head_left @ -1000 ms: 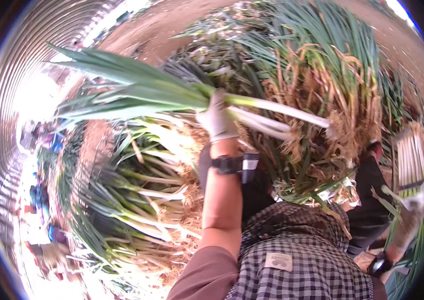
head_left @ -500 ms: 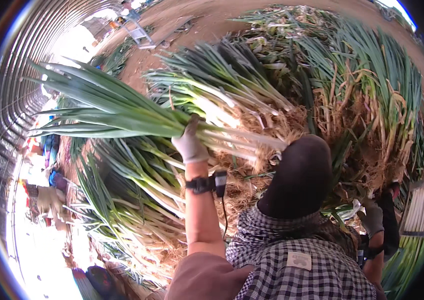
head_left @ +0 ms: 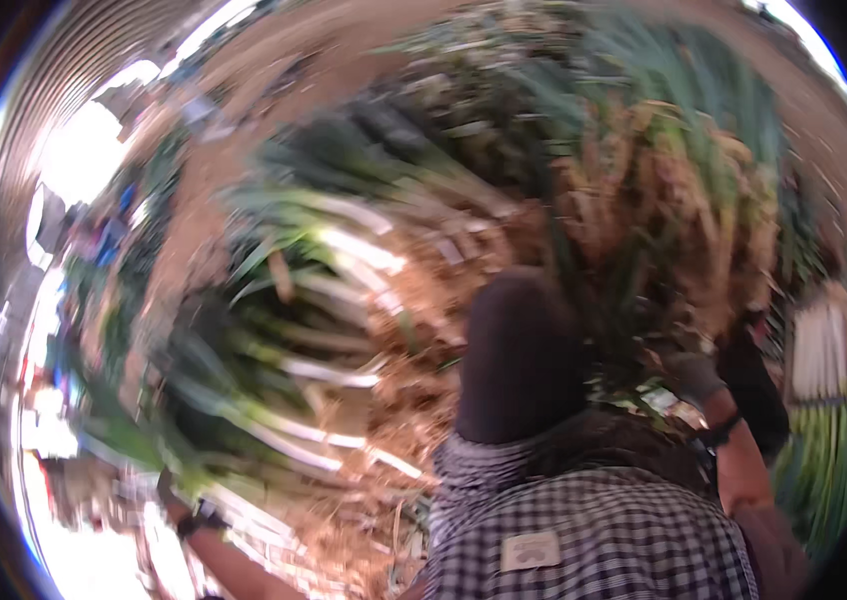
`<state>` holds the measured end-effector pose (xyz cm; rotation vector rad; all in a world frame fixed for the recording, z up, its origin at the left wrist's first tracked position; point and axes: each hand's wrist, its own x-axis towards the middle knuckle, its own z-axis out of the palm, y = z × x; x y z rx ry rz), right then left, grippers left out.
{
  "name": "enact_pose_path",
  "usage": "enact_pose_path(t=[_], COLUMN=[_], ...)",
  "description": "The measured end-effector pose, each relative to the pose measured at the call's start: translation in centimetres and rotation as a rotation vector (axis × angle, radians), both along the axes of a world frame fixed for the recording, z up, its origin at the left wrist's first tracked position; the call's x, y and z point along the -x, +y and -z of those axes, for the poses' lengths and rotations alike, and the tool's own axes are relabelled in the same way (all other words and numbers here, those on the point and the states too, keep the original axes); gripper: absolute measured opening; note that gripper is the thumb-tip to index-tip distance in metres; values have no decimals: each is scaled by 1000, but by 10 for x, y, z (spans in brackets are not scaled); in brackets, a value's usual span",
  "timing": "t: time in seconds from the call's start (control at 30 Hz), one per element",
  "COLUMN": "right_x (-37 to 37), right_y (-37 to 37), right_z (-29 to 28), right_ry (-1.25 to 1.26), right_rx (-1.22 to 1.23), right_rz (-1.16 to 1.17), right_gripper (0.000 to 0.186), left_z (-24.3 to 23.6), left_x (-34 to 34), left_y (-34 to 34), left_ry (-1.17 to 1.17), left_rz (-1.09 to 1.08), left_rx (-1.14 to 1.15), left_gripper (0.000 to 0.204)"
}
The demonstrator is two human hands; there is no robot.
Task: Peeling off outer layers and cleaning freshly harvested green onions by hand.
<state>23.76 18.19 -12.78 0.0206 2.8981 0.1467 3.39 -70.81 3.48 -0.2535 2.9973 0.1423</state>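
At the lower left my left hand (head_left: 172, 492), in a glove, is among green onions with long green leaves (head_left: 109, 430) on one side and white stalks (head_left: 254, 515) on the other. Motion blur hides its fingers, so whether it still grips them does not show. My gloved right hand (head_left: 692, 376) is low on the right beside my dark-clothed knee, close to the brown roots of a standing bunch of green onions (head_left: 714, 170). Its fingers are smeared too. A small whitish scrap (head_left: 660, 401) lies just below it.
Heaps of green onions (head_left: 334, 370) with rooty ends spread left of my dark raised knee (head_left: 524, 350). A trimmed bundle (head_left: 821, 400) with white stalks lies at the far right. Bare brown soil (head_left: 194, 220) runs behind, beside a ribbed curved wall (head_left: 64, 110).
My left hand has swung from the middle down to the lower left, where the green onions it held now merge with the heap. The view has shifted; my right hand stays near the roots.
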Motion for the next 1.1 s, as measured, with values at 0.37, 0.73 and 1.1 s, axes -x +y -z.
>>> enact_pose_path(t=[0.37,0.73,1.1], right_x=[43,225,427], right_y=[31,117,223], right_z=[-16,33,117], right_ry=[-129,160,471], right_rx=[524,1064,717], right_rz=[287,689,1089], right_gripper=[38,47,60], left_z=[-18,7,14], left_x=[131,87,111], left_y=[424,744,765], left_ry=[763,-328,-501], left_rz=[227,452,440], left_rx=[-1134,-1483,-1429], left_gripper=[29,31,30])
